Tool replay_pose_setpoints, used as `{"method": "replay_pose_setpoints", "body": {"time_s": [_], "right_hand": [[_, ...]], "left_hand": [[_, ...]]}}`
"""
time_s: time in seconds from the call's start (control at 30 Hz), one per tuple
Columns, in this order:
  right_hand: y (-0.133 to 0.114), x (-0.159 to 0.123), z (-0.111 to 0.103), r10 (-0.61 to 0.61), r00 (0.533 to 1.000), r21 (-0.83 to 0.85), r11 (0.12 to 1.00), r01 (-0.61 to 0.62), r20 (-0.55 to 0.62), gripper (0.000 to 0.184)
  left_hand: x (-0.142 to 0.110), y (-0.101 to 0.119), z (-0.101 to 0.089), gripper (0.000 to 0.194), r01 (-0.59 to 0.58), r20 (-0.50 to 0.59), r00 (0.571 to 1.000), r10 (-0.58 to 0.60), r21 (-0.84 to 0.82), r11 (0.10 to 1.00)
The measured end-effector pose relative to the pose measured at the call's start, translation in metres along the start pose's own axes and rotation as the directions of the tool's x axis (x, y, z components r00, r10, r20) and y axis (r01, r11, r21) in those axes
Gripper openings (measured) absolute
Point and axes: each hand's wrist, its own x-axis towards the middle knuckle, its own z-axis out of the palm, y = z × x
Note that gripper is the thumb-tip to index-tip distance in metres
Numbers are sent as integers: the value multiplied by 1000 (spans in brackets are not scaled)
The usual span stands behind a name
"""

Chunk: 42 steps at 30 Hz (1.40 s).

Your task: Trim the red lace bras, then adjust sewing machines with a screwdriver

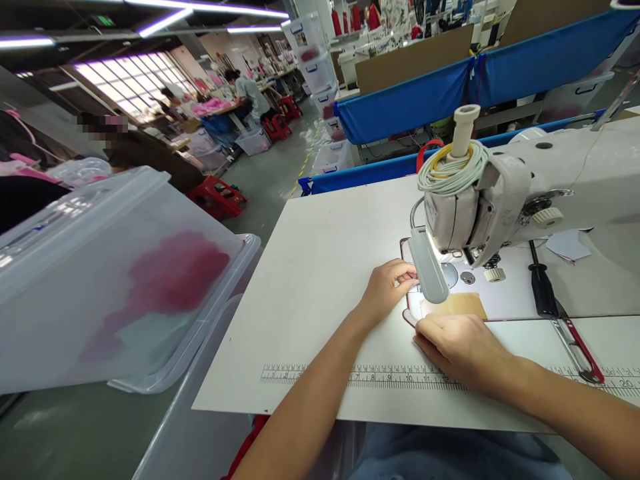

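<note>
A white sewing machine [555,167] stands over the table, with a grey lamp [429,267] hanging by its needle end. My left hand [387,290] is at the left edge of the machine's bed plate [500,303], thumb and fingertips pinched together beside the lamp; what they hold, if anything, I cannot make out. At the front edge of that plate is my right hand [457,347], its fingers curled under and partly hidden. Just beyond it, a tan patch [460,305] lies on the plate.
A black-handled screwdriver [543,290] and a red-handled tool [583,353] lie to the right. A printed ruler [390,379] runs along the front of the white table [300,287]. Left of the table is a clear plastic bin [125,233]. People sit working farther back.
</note>
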Motion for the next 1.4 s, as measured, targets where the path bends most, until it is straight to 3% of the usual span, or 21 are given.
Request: {"method": "replay_pose_setpoints", "body": {"time_s": [1.4], "right_hand": [[-2,1,0,1,1000,-24,1000,-1,-16,27]], "left_hand": [[-2,2,1,13,38,-4,999,-38,-16,999]]}}
